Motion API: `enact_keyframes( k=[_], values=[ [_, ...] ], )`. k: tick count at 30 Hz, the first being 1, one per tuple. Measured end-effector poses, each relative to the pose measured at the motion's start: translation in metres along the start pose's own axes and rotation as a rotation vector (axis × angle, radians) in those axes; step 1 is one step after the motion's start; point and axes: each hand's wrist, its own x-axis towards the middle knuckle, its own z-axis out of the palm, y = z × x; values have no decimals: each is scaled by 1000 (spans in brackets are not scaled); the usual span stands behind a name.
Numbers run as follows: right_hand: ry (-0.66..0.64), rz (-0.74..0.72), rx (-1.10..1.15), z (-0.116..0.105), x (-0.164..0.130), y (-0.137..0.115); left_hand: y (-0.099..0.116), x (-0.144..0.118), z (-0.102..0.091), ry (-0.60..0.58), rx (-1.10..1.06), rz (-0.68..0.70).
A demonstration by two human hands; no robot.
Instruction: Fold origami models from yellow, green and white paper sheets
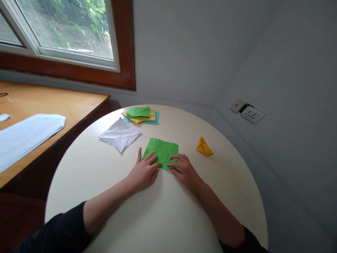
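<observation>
Pale walls (189,45) meet in a corner toward the right of the frame; a socket plate (252,114) is set there, a smaller plate beside it. Upper left: wood-framed window (126,45), greenery and a fence beyond the glass. Left edge: wooden desk (76,100) bearing printed papers (31,135). Centre to bottom: round, cream-white table (158,225), glossy toward its far left.

Green sheet (164,147), creased, lies mid-frame on the table. Left hand (146,171) rests on its lower left, fingers spread. Right hand (186,169) at its lower right, fingers bent over the edge; cannot tell whether it pinches.

Up and left of the sheet: creased white paper (119,134), then a paper stack (155,117). Right of centre: yellow folded paper (204,148), standing apart.
</observation>
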Motion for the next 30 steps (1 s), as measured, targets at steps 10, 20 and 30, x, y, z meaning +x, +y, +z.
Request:
enact_keyframes(
  k=[10, 20, 30],
  values=[
    [-77, 72, 64, -2, 2, -4, 9, 0, -1, -25, 12, 27],
    [44, 261, 55, 1, 1, -2, 11, -2, -2, -89, -35, 163],
    [72, 340, 48, 5, 1, 5, 13, -2, -4, -90, -68, 193]
  ],
)
